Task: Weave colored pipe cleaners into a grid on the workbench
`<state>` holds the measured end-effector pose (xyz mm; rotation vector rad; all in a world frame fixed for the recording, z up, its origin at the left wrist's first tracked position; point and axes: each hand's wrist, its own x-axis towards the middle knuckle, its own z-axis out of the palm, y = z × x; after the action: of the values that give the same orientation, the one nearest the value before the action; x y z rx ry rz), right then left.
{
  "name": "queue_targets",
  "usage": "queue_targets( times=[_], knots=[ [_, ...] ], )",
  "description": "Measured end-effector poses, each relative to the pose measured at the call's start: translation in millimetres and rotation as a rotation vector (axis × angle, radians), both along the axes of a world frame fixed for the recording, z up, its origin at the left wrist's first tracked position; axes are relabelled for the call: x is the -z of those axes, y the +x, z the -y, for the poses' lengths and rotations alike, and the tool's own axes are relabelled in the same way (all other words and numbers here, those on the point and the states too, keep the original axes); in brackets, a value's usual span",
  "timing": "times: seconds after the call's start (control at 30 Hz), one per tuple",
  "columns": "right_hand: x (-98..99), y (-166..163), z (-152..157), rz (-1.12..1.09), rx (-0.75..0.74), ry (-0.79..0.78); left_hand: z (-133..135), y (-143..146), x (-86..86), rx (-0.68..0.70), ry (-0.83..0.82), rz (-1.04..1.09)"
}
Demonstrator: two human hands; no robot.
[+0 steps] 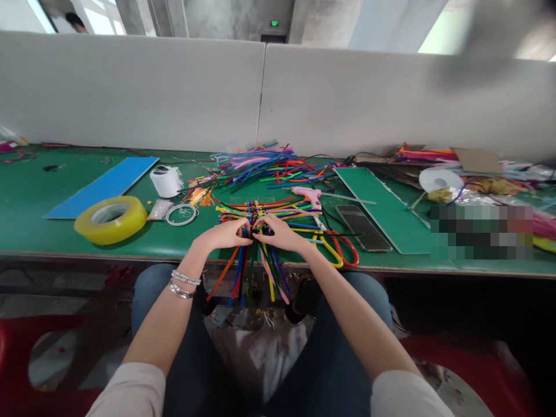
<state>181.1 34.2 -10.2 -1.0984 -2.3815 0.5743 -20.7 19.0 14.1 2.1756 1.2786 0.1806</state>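
A woven mat of coloured pipe cleaners (256,207) lies at the table's front edge, its loose strands hanging over the edge and spreading to the sides. My left hand (232,233) is closed at the near side of the weave, thumb and fingers pinching among the strands. Close beside it, my right hand (278,231) pinches the strands too, fingertips almost meeting the left ones. Which strands are in each pinch is partly hidden by the fingers. Right of the weave lie scissors (347,250) with red and yellow handles, and a pink glue gun (310,196).
A heap of pipe cleaners (278,165) lies behind the weave. Left are a yellow tape roll (112,219), a white thread spool (167,182), a wire coil (181,215) and a blue board (104,186). Right are a phone (364,228) and a green board (382,211). A partition (130,92) stands behind.
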Motion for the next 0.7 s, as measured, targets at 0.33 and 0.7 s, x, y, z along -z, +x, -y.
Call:
queue_targets(
  times=[0.33, 0.7],
  knots=[
    [1.0, -1, 1, -0.004, 0.001, 0.045, 1, -2, -2.2, -0.034, 0.073, -0.061],
    [1.9, -1, 0, -0.034, 0.008, 0.054, 1, 11, 2.3, -0.073, 0.195, -0.103]
  ],
)
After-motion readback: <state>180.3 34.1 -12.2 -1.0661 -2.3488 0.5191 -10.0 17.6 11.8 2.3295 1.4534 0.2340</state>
